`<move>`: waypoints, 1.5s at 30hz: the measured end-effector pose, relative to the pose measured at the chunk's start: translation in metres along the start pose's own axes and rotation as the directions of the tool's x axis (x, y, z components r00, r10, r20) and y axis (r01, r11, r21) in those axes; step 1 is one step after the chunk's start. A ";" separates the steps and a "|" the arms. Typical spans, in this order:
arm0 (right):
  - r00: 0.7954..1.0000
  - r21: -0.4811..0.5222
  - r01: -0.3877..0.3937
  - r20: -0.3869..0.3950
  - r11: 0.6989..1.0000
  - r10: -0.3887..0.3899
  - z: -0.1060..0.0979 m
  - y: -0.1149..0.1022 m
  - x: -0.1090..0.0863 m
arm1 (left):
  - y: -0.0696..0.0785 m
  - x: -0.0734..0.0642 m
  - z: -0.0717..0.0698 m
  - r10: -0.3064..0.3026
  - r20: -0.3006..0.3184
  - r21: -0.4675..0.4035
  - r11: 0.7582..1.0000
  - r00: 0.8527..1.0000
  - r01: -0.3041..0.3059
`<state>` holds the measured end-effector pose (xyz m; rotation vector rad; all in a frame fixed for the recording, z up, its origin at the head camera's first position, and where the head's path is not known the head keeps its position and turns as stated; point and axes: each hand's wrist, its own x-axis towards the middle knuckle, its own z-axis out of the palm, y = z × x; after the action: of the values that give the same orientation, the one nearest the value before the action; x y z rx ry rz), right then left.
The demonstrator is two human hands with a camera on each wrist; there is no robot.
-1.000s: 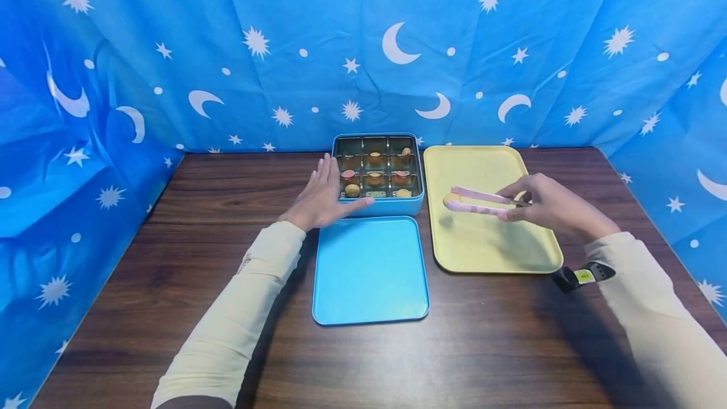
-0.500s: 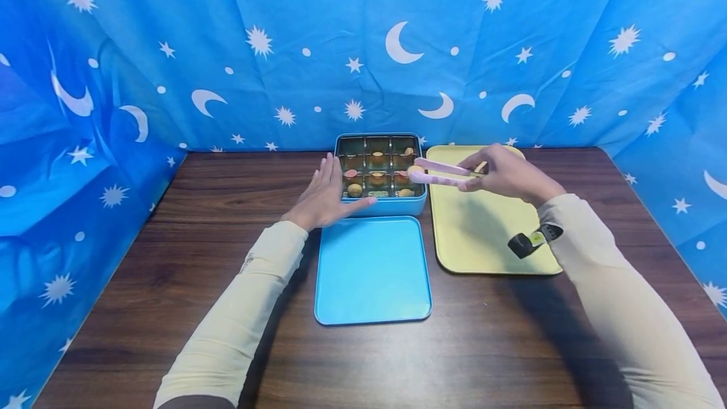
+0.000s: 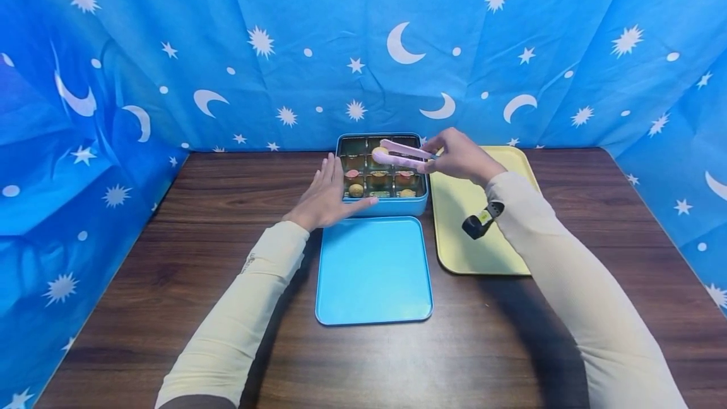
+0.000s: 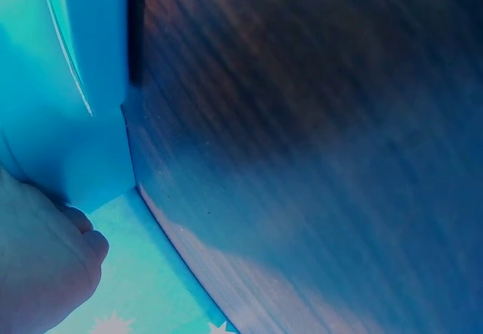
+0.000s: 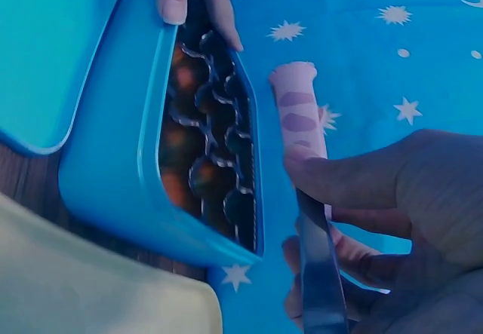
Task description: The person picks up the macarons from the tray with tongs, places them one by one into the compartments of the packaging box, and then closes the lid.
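Observation:
My right hand (image 3: 459, 155) grips pink-tipped tongs (image 3: 406, 161) above the blue tin (image 3: 397, 207). At the tongs' tips is a small round yellowish piece (image 3: 379, 153), over the tin's middle column. In the right wrist view, the thumb and fingers pinch the metal part of the tongs (image 5: 321, 266). Inside the tin is a divided tray (image 5: 207, 134), with small round treats in several compartments, among them a tan ball (image 3: 356, 190) at front left. My left hand (image 3: 319, 201) rests against the tin's left side, fingers straight, thumb along the front rim.
A light blue lid (image 3: 375, 270) lies on the wooden table (image 3: 227, 207) in front of the tin. Right of the tin is a yellow tray (image 3: 483, 251), partly under my right forearm. A blue curtain (image 3: 318, 17) with moons and stars stands behind and at both sides.
My right hand has moved left from above the yellow tray to over the tin, carrying the tongs and the round piece. My left hand has stayed against the tin.

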<state>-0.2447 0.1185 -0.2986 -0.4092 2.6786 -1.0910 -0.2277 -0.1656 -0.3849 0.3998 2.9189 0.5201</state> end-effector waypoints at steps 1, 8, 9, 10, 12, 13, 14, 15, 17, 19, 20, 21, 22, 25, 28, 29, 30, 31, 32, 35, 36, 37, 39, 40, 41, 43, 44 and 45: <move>1.000 0.002 0.005 -0.005 1.000 -0.005 0.002 -0.003 0.003 | 0.000 0.000 0.000 -0.002 -0.001 -0.001 1.000 1.000 0.002; 0.998 0.004 0.009 -0.059 1.000 -0.009 0.018 -0.019 0.022 | 0.000 0.000 -0.001 -0.007 0.000 -0.010 1.000 1.000 0.007; 0.998 0.000 0.006 -0.068 1.000 -0.006 0.021 -0.020 0.025 | 0.000 0.000 -0.001 -0.006 0.002 -0.011 1.000 1.000 0.006; 0.997 -0.003 0.000 -0.078 1.000 0.000 0.023 -0.022 0.027 | 0.000 0.000 -0.001 -0.007 0.002 -0.012 1.000 1.000 0.007; 0.996 -0.003 -0.009 -0.088 1.000 0.008 0.028 -0.025 0.031 | -0.001 0.000 0.000 -0.008 0.003 -0.011 1.000 1.000 0.008; 0.995 -0.003 -0.012 -0.095 1.000 0.012 0.031 -0.026 0.033 | -0.001 0.000 0.000 -0.009 0.005 -0.013 1.000 1.000 0.009; 0.995 -0.003 -0.016 -0.100 1.000 0.016 0.033 -0.027 0.034 | -0.001 0.000 0.000 -0.009 0.006 -0.011 1.000 1.000 0.010; 0.994 -0.003 -0.019 -0.107 1.000 0.019 0.035 -0.028 0.035 | -0.001 0.000 0.000 -0.011 0.005 -0.012 1.000 1.000 0.011; 0.993 0.003 -0.025 -0.119 1.000 0.025 0.038 -0.028 0.037 | 0.000 0.000 0.000 -0.010 0.004 -0.012 1.000 1.000 0.010; 0.991 0.011 -0.029 -0.132 1.000 0.030 0.041 -0.028 0.040 | 0.001 0.000 0.000 -0.010 -0.001 -0.014 1.000 1.000 0.010; 0.990 0.017 -0.031 -0.139 0.999 0.033 0.042 -0.027 0.041 | 0.001 0.000 0.000 -0.010 -0.002 -0.014 1.000 1.000 0.010; 0.989 0.020 -0.033 -0.145 0.999 0.035 0.043 -0.027 0.041 | 0.001 0.000 0.000 -0.011 -0.005 -0.016 1.000 1.000 0.011; 0.988 0.025 -0.034 -0.151 0.999 0.038 0.044 -0.026 0.042 | 0.001 0.000 0.000 -0.011 -0.006 -0.016 1.000 1.000 0.011; 0.986 0.030 -0.038 -0.163 0.999 0.042 0.047 -0.024 0.045 | 0.000 0.000 0.000 -0.013 -0.005 -0.020 1.000 1.000 0.013; 0.984 0.031 -0.042 -0.173 0.999 0.047 0.049 -0.023 0.046 | 0.000 0.000 0.000 -0.016 -0.003 -0.019 1.000 1.000 0.016; 0.984 0.039 -0.046 -0.171 0.998 0.052 0.050 -0.022 0.047 | 0.000 0.000 -0.001 -0.017 -0.001 -0.019 1.000 1.000 0.017; 0.984 0.046 -0.051 -0.170 0.998 0.058 0.050 -0.022 0.047 | 0.001 0.000 -0.001 -0.018 0.000 -0.018 1.000 1.000 0.018; 0.984 0.051 -0.054 -0.169 0.997 0.062 0.051 -0.022 0.047 | 0.001 0.000 -0.001 -0.018 0.002 -0.016 1.000 1.000 0.018; 0.984 0.059 -0.058 -0.167 0.997 0.067 0.052 -0.022 0.047 | 0.001 -0.001 -0.001 -0.018 0.003 -0.015 1.000 1.000 0.018; 0.984 0.069 -0.067 -0.163 0.995 0.078 0.053 -0.023 0.048 | 0.001 -0.001 -0.001 -0.016 0.009 -0.013 1.000 1.000 0.016; 0.983 0.064 -0.067 -0.166 0.996 0.077 0.054 -0.023 0.048 | 0.001 -0.001 -0.001 -0.015 0.008 -0.011 1.000 1.000 0.015; 0.982 0.057 -0.066 -0.171 0.996 0.075 0.054 -0.023 0.048 | 0.001 -0.001 -0.001 -0.015 0.007 -0.012 1.000 1.000 0.015; 0.981 0.048 -0.066 -0.178 0.997 0.074 0.054 -0.023 0.049 | 0.001 -0.001 -0.001 -0.015 0.006 -0.012 1.000 1.000 0.015; 0.981 0.047 -0.066 -0.180 0.997 0.073 0.055 -0.023 0.049 | 0.001 -0.001 -0.001 -0.015 0.007 -0.012 1.000 1.000 0.016; 0.981 0.046 -0.064 -0.182 0.997 0.071 0.054 -0.023 0.049 | 0.001 -0.001 -0.002 -0.016 0.007 -0.013 1.000 1.000 0.016; 0.981 0.049 -0.057 -0.183 0.997 0.065 0.054 -0.022 0.049 | 0.002 -0.001 -0.002 -0.017 0.010 -0.015 1.000 1.000 0.017; 0.982 0.058 -0.053 -0.178 0.997 0.062 0.054 -0.022 0.048 | 0.002 -0.001 -0.002 -0.017 0.011 -0.017 1.000 1.000 0.017; 0.983 0.066 -0.049 -0.174 0.997 0.060 0.053 -0.022 0.047 | 0.002 -0.001 -0.002 -0.016 0.013 -0.015 1.000 1.000 0.016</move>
<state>-0.2692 0.0535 -0.3251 -0.2373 2.7798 -1.2436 -0.2262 -0.1650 -0.3826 0.3767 2.9013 0.5355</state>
